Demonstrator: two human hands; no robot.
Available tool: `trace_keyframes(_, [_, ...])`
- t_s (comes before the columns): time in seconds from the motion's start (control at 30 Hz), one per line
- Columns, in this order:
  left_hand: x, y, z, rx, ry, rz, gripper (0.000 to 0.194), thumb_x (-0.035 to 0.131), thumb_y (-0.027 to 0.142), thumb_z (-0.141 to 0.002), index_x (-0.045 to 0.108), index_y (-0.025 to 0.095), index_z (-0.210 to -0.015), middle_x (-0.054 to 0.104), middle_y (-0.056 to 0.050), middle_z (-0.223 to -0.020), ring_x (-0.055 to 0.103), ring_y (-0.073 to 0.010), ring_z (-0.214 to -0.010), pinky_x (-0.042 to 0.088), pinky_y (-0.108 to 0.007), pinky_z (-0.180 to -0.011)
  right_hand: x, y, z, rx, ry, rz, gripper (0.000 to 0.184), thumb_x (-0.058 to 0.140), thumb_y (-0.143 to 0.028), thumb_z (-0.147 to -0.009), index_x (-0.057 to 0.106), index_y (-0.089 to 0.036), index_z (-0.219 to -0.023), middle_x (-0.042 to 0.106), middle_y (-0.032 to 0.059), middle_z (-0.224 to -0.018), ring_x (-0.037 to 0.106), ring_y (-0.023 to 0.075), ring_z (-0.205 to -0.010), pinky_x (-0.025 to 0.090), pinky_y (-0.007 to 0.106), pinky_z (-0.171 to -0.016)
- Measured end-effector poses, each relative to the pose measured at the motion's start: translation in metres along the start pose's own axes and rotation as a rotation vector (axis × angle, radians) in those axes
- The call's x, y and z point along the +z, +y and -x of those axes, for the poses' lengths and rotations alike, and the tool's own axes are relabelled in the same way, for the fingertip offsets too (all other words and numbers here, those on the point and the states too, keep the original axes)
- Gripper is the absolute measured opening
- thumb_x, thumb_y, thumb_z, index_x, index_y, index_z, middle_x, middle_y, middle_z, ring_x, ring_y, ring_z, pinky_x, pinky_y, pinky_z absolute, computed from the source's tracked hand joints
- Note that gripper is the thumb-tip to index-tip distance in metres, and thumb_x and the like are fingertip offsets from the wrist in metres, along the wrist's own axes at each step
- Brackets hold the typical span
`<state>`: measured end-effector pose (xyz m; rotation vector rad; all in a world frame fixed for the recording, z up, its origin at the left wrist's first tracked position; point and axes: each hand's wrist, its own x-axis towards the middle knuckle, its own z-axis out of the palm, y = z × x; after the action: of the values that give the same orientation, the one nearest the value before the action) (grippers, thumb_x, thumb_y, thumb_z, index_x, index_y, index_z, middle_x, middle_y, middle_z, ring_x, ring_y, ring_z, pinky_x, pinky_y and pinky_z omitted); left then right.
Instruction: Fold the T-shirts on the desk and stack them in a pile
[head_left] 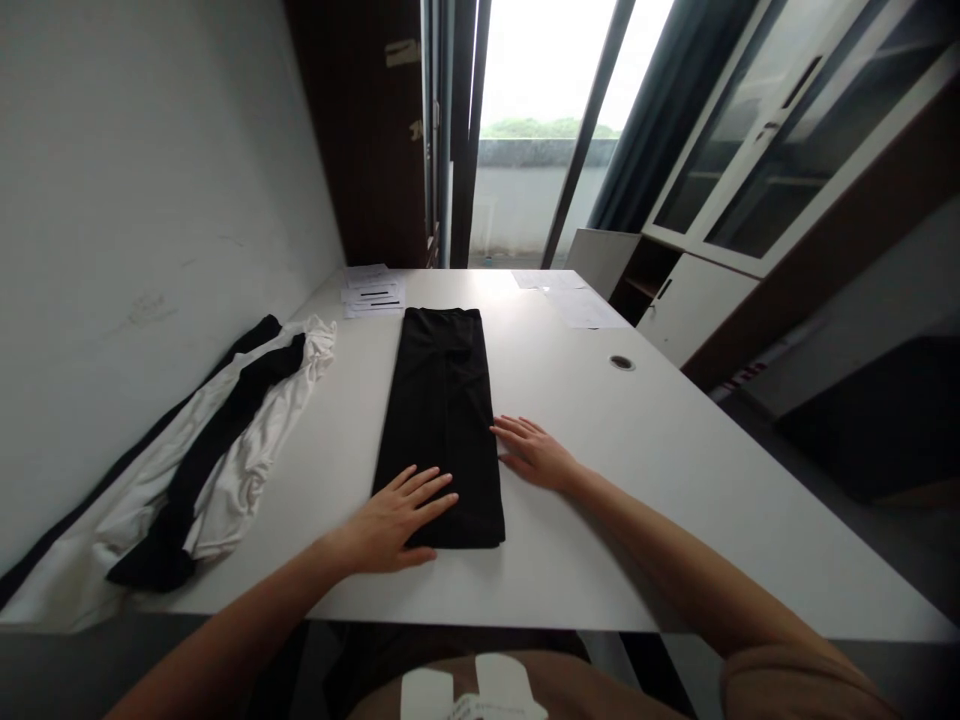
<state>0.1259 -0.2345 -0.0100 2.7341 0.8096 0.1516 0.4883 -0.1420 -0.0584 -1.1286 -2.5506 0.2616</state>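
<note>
A black garment, folded into a long flat rectangle, lies lengthwise on the white table. Its kind is not certain, though the far end looks like a waistband. My left hand rests palm down with fingers spread across the garment's near left part, the thumb reaching the near edge. On the other side, my right hand lies flat on the tabletop, its fingertips touching the garment's right edge. Neither hand grips anything.
Loose white and black clothes lie in a heap along the wall at the left. Printed papers sit at the far left, and more sheets at the far right. A round cable hole is in the tabletop.
</note>
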Motion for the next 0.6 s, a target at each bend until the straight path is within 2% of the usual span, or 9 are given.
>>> trace_keyframes(0.1, [0.002,-0.006,0.026,-0.043,0.03,0.026,0.075,0.061,0.049,-0.097,0.028,0.032,-0.162,0.022,-0.006,-0.17,0.019,-0.0305,-0.157,0.014,-0.056,-0.127,-0.008,-0.03,0.027,-0.101,-0.026,-0.03,0.068,0.058,-0.041,-0.097,0.036,-0.03,-0.16,0.035,0.0072,-0.163,0.034,0.0276,-0.151,0.028,0.051,-0.126])
trace_keyframes(0.17, [0.003,-0.015,0.04,-0.071,0.051,0.063,0.063,0.052,0.05,-0.102,0.036,0.032,-0.16,0.027,-0.004,-0.169,0.022,-0.0298,-0.156,0.016,-0.055,-0.127,-0.01,-0.049,0.033,-0.152,-0.02,-0.038,0.07,0.058,-0.037,-0.095,0.035,-0.028,-0.161,0.031,0.0084,-0.165,0.032,0.0273,-0.152,0.027,0.051,-0.126])
trace_keyframes(0.27, [0.004,-0.028,0.046,-0.129,0.131,0.132,0.052,0.041,0.044,-0.107,0.044,0.028,-0.156,0.036,-0.005,-0.165,0.029,-0.0273,-0.153,0.024,-0.051,-0.126,-0.007,-0.068,0.026,-0.214,0.003,-0.047,0.072,0.059,-0.029,-0.09,0.039,-0.026,-0.159,0.026,0.0087,-0.167,0.027,0.0274,-0.154,0.023,0.052,-0.127])
trace_keyframes(0.37, [0.005,-0.031,0.038,-0.142,0.183,0.134,0.05,0.046,0.037,-0.105,0.048,0.028,-0.154,0.042,-0.005,-0.162,0.034,-0.0264,-0.151,0.027,-0.052,-0.125,-0.004,-0.076,0.016,-0.275,-0.031,-0.11,0.072,0.059,-0.019,-0.079,0.05,-0.025,-0.15,0.034,0.0092,-0.164,0.032,0.0271,-0.152,0.025,0.052,-0.126])
trace_keyframes(0.5, [0.006,-0.012,0.022,-0.057,0.093,0.033,0.063,0.064,0.033,-0.094,0.046,0.032,-0.154,0.036,-0.004,-0.165,0.029,-0.0297,-0.154,0.021,-0.058,-0.126,-0.005,-0.075,0.015,-0.298,-0.055,-0.221,0.063,0.06,-0.017,-0.072,0.059,-0.02,-0.135,0.05,0.0131,-0.153,0.047,0.0268,-0.142,0.032,0.05,-0.122])
trace_keyframes(0.6, [0.009,0.002,0.015,-0.004,0.03,-0.01,0.083,0.072,0.035,-0.086,0.034,0.032,-0.16,0.025,-0.005,-0.169,0.023,-0.0324,-0.156,0.017,-0.059,-0.126,-0.007,-0.075,0.019,-0.322,-0.034,-0.205,0.064,0.064,-0.024,-0.075,0.058,-0.02,-0.139,0.048,0.0148,-0.154,0.047,0.0278,-0.142,0.03,0.052,-0.122])
